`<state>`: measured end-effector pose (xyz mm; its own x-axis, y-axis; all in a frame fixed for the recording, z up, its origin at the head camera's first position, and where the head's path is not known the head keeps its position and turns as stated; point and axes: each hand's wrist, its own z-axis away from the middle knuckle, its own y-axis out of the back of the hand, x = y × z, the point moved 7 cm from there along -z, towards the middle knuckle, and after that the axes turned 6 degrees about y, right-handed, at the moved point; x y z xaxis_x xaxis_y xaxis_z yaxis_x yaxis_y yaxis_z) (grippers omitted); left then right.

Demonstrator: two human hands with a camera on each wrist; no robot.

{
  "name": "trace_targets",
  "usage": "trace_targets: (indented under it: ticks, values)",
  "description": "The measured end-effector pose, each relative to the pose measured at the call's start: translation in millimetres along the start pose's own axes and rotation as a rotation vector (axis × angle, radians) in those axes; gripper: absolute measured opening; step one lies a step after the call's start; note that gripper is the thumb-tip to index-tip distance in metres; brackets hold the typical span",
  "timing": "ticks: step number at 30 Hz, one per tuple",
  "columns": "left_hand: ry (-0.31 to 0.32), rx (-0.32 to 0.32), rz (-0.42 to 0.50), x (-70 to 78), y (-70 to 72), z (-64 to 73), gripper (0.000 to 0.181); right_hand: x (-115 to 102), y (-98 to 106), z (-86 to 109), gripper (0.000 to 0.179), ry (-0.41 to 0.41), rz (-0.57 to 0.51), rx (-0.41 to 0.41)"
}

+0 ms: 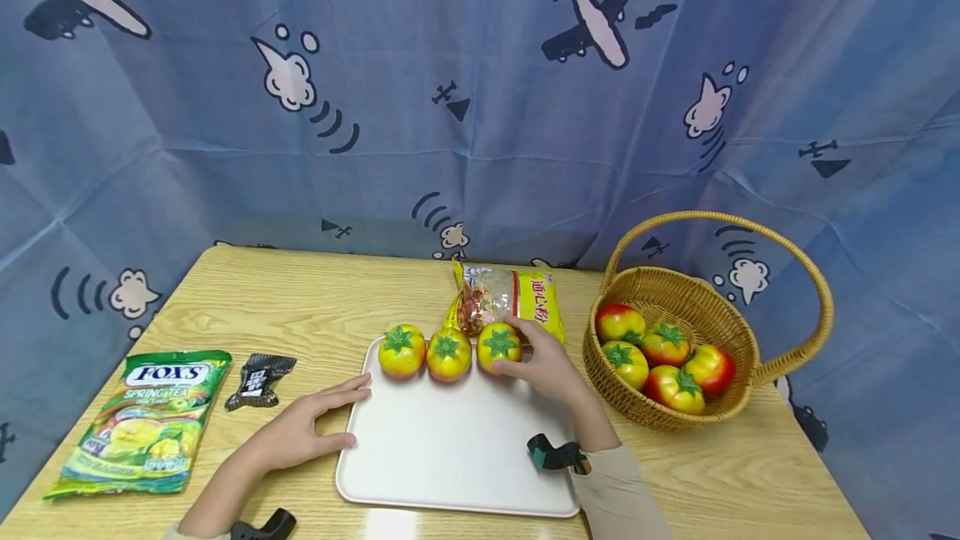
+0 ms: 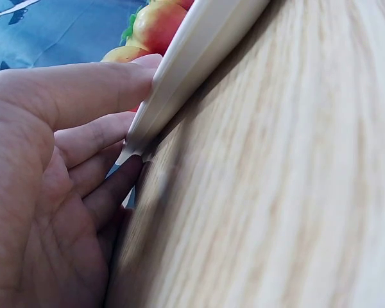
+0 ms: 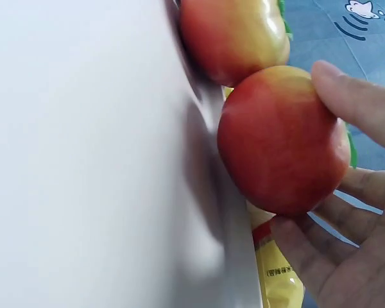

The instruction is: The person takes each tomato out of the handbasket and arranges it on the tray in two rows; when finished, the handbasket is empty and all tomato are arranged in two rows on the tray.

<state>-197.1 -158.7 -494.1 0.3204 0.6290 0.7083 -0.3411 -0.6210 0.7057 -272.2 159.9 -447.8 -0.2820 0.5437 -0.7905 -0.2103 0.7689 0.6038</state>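
Observation:
My right hand (image 1: pixel 546 363) holds a red-and-yellow tomato (image 1: pixel 498 346) with a green leafy top between thumb and fingers, at the far edge of a white tray (image 1: pixel 457 448). In the right wrist view this tomato (image 3: pixel 282 141) sits between the thumb and fingertips, over the tray's rim. Two similar tomatoes, one at the left (image 1: pixel 401 352) and one in the middle (image 1: pixel 448 355), stand in a row beside it. At the tray's left edge rests my left hand (image 1: pixel 296 432), fingers extended. The left wrist view shows its fingertips touching the tray's rim (image 2: pixel 179 70).
A wicker basket (image 1: pixel 667 290) with a tall handle holds several tomatoes at the right. Behind the tray lies a yellow food packet (image 1: pixel 536 302). On the left are a green FOX'S candy bag (image 1: pixel 138 427) and a small black packet (image 1: pixel 258 380). A blue patterned curtain (image 1: pixel 375 107) hangs behind the table.

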Motion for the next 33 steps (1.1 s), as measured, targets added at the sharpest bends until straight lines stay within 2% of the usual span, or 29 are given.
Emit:
trace_targets:
  ticks: [17, 33]
  values:
    - [0.002, 0.0, 0.008, 0.3, -0.5, 0.1, 0.062, -2.2, -9.8, 0.1, 0.076, -0.005, -0.001, -0.044]
    - [0.0, 0.0, 0.015, -0.9, -1.2, -0.5, 0.061, 1.1, -13.4, 2.1, 0.086, -0.014, 0.064, -0.102]
